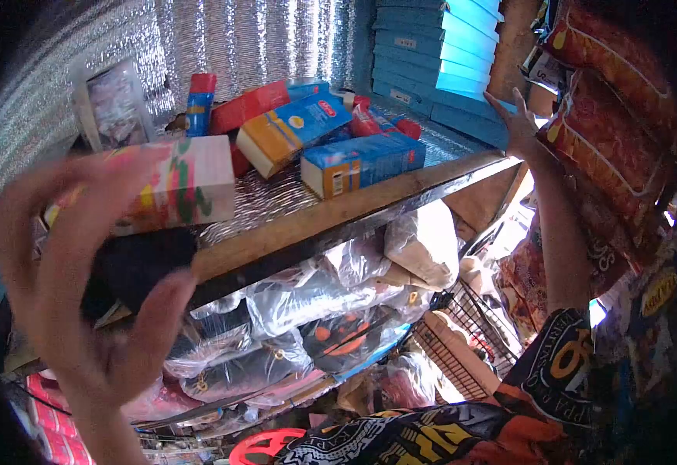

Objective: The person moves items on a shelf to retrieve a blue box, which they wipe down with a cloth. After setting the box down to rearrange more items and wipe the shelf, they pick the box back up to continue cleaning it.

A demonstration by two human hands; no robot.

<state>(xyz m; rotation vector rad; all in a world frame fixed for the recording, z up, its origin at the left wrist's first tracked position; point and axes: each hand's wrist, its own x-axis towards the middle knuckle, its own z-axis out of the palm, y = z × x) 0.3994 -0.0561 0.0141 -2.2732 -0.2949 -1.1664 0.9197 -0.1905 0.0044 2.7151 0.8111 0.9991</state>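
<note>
In front of the shelf's left end, my left hand point(82, 271) is raised with its fingers curved and thumb apart. Its upper fingers overlap a white box with coloured strokes point(191, 182); whether they touch it cannot be made out. My right hand point(517, 128) reaches to the shelf's far right end, fingers spread, near the blue slatted wall point(404, 70). Between the hands, blue and yellow boxes point(307, 124) point(373, 159) lie on the foil-lined shelf, with a red box point(245, 108) behind them. A blue tube with a red cap point(199, 108) stands farther left.
The shelf has a wooden front edge point(315, 221). Below it are plastic-wrapped goods point(300, 298) and a dark wire basket point(462, 341). Red packets point(606, 116) hang at the right, beside my right arm. A clear-fronted package point(117, 105) leans against the foil wall.
</note>
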